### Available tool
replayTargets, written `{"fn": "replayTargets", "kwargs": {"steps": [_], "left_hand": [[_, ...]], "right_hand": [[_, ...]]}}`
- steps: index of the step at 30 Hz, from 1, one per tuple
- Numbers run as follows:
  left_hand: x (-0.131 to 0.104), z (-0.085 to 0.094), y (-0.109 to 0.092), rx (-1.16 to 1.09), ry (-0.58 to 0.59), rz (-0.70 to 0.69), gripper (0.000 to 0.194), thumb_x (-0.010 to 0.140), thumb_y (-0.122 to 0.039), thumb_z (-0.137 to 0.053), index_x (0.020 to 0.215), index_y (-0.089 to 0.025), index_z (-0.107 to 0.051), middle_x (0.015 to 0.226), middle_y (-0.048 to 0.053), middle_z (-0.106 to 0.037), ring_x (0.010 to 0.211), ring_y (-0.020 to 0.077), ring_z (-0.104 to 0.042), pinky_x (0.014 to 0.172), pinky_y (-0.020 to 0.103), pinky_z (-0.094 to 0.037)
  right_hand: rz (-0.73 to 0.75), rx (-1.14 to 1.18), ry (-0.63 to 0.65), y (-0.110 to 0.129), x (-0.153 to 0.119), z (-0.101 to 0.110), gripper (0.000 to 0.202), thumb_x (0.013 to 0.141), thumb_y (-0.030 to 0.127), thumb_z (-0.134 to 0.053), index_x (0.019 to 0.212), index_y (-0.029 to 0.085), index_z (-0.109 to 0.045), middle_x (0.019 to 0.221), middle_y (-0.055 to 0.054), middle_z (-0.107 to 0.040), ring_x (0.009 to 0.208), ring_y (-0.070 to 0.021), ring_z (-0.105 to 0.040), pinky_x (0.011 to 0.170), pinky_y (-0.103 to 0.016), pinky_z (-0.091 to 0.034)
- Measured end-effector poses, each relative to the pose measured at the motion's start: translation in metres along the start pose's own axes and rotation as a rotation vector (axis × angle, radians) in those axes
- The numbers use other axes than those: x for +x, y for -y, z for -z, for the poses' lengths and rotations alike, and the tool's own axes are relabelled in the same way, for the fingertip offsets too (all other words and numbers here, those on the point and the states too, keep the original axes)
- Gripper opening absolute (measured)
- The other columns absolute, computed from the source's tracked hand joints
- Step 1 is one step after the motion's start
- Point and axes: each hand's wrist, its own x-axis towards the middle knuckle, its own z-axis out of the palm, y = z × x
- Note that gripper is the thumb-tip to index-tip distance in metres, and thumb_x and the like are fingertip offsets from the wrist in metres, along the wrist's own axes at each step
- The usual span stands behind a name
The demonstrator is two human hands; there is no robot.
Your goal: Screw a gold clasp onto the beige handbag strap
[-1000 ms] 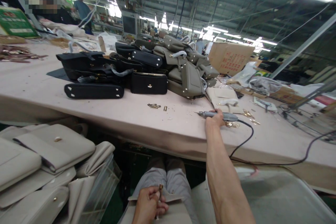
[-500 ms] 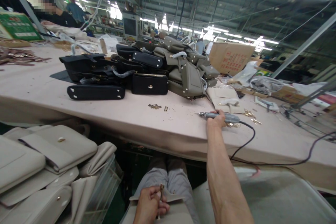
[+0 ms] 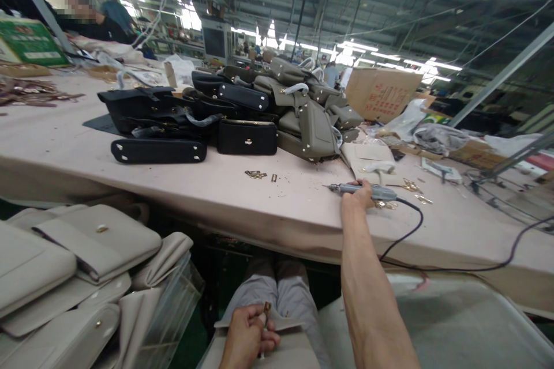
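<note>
My left hand (image 3: 250,335) is low in the view, its fingers pinching a small gold metal clasp piece (image 3: 267,308) above a beige bag (image 3: 289,346) on my lap. On the table, my right hand (image 3: 361,195) is wrapped round a grey electric screwdriver (image 3: 381,191), whose tip points left and whose dark cable runs off to the right. Gold metal pieces (image 3: 411,185) lie right of the screwdriver. Several dark metal plates (image 3: 255,174) lie left of its tip. A beige bag piece (image 3: 370,160) rests just behind my right hand.
Black bags (image 3: 158,151) and olive bags (image 3: 318,130) are heaped on the table (image 3: 208,184). Beige bags (image 3: 99,236) are stacked at lower left beside clear plastic. A cardboard box (image 3: 381,95) stands at the back. A person (image 3: 97,26) is at far left.
</note>
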Motion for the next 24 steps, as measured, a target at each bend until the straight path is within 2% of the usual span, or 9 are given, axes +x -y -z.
{"fn": "replayTargets", "kwargs": {"steps": [5, 11, 18, 24], "left_hand": [[-0.002, -0.001, 0.001, 0.02, 0.004, -0.032, 0.02, 0.089, -0.028, -0.071, 0.092, -0.008, -0.071, 0.073, 0.01, -0.074, 0.054, 0.0175, -0.074, 0.049, 0.02, -0.051], [0.002, 0.0, 0.006, 0.023, 0.002, -0.047, 0.027, 0.086, -0.033, -0.076, 0.092, -0.007, -0.071, 0.074, 0.011, -0.075, 0.053, 0.0175, -0.073, 0.048, 0.02, -0.05], [0.01, 0.002, 0.012, 0.059, -0.019, -0.011, 0.025, 0.087, -0.031, -0.073, 0.093, -0.006, -0.072, 0.075, 0.013, -0.076, 0.051, 0.0185, -0.073, 0.045, 0.02, -0.048], [0.012, 0.005, 0.015, 0.061, -0.01, -0.046, 0.021, 0.089, -0.026, -0.068, 0.096, -0.006, -0.072, 0.08, 0.014, -0.078, 0.053, 0.0183, -0.074, 0.046, 0.019, -0.049]], "right_hand": [[0.011, -0.013, 0.008, -0.003, 0.003, 0.0, 0.033, 0.08, 0.007, -0.064, 0.09, 0.024, -0.037, 0.076, 0.007, -0.061, 0.05, -0.0072, -0.052, 0.038, -0.017, -0.047], [0.027, -0.015, 0.004, -0.004, 0.002, -0.001, 0.034, 0.08, 0.008, -0.064, 0.091, 0.025, -0.036, 0.076, 0.006, -0.06, 0.05, -0.0079, -0.051, 0.037, -0.019, -0.047], [0.039, 0.019, 0.003, -0.001, -0.004, -0.002, 0.039, 0.078, 0.006, -0.065, 0.093, 0.026, -0.036, 0.073, 0.008, -0.06, 0.05, -0.0093, -0.052, 0.038, -0.021, -0.049], [0.005, 0.046, -0.009, 0.004, -0.009, -0.002, 0.037, 0.078, 0.004, -0.065, 0.091, 0.025, -0.037, 0.073, 0.008, -0.061, 0.05, -0.009, -0.051, 0.04, -0.022, -0.048]]}}
